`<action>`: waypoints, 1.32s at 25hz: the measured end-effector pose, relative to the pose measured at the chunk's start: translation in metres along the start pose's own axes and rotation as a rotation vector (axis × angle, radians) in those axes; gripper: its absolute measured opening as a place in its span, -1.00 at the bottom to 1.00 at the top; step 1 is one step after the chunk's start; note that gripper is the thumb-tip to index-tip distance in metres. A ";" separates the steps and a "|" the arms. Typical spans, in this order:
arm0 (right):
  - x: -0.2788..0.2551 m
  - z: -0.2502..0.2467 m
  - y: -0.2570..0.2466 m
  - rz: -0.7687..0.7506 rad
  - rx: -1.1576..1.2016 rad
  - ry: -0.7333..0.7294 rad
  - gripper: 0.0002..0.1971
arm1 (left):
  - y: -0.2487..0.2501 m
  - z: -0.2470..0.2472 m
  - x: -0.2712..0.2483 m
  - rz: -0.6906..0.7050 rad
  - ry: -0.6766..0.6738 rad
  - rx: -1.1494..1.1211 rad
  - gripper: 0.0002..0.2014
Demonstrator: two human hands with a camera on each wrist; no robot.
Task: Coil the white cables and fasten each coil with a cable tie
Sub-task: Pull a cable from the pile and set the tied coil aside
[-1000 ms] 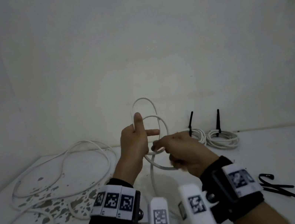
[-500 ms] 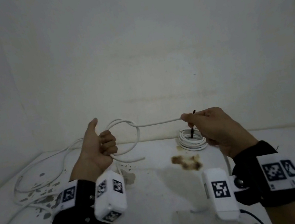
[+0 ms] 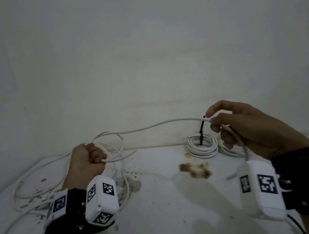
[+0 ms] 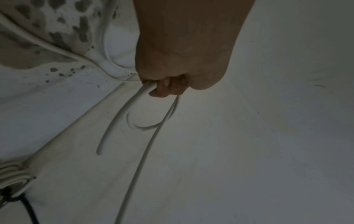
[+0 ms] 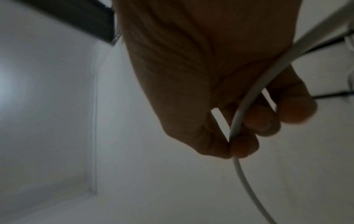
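Currently, the white cable [image 3: 163,124] is gripped in the fist of the left hand [image 3: 88,164], with small loops of it gathered above the knuckles and a short free end sticking out past the curled fingers [image 4: 164,89]. From that fist the cable is stretched across, above the bench [image 3: 164,207], to the right hand [image 3: 254,130], where it is pinched between thumb and forefinger while the other fingers are loosely curled around it; below the pinch it is let hang down past the palm toward the wrist. Both hands are held raised and well apart.

Behind the left hand, the rest of the loose cable [image 3: 27,183] is spread in wide, untidy loops over a speckled, stained patch of the bench. Behind the right hand, a finished coil [image 3: 202,147] is laid flat near the wall and is fastened by a black cable tie [image 3: 202,131] whose tail is pointed upward. A second coil [image 3: 229,149] is partly hidden by the right hand just beside the first. A brown stain [image 3: 195,169] is seen on the bench between the hands.
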State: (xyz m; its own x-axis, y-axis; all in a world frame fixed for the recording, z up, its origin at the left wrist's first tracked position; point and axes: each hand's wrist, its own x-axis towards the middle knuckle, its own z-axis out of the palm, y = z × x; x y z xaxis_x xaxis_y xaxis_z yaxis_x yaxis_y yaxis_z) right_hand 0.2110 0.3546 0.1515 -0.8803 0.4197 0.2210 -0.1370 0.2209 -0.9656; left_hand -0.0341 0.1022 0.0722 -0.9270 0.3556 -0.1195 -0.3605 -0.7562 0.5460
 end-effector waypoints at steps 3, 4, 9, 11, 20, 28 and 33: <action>-0.005 0.012 -0.005 -0.031 0.093 -0.161 -0.76 | -0.004 0.008 -0.001 0.087 -0.003 -0.036 -0.60; -0.005 0.019 -0.005 -0.038 0.076 -0.186 -0.75 | -0.007 0.011 -0.002 0.114 0.001 -0.050 -0.61; 0.000 0.030 0.000 -0.081 0.038 -0.117 -0.79 | -0.006 0.003 0.001 0.139 0.024 -0.133 -0.58; 0.001 0.030 0.003 -0.108 -0.020 -0.087 -0.79 | -0.003 0.004 0.001 0.133 0.015 -0.152 -0.62; 0.000 0.040 0.012 -0.100 -0.508 -0.021 -0.87 | -0.014 0.026 -0.007 0.184 -0.047 -0.205 -0.64; 0.006 0.046 0.016 -0.302 -0.760 -0.087 -0.63 | -0.012 0.024 -0.009 0.188 -0.159 -0.363 -0.79; 0.006 0.076 0.018 -0.337 -0.500 -0.170 -0.58 | -0.019 0.036 -0.014 0.158 -0.211 -0.401 -0.61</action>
State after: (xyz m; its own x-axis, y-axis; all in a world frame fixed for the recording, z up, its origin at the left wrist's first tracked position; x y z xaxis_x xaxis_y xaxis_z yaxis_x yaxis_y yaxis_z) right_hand 0.1692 0.2942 0.1249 -0.8911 0.1182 0.4380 -0.2273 0.7192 -0.6566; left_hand -0.0107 0.1317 0.0937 -0.9473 0.2915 0.1331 -0.2668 -0.9475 0.1760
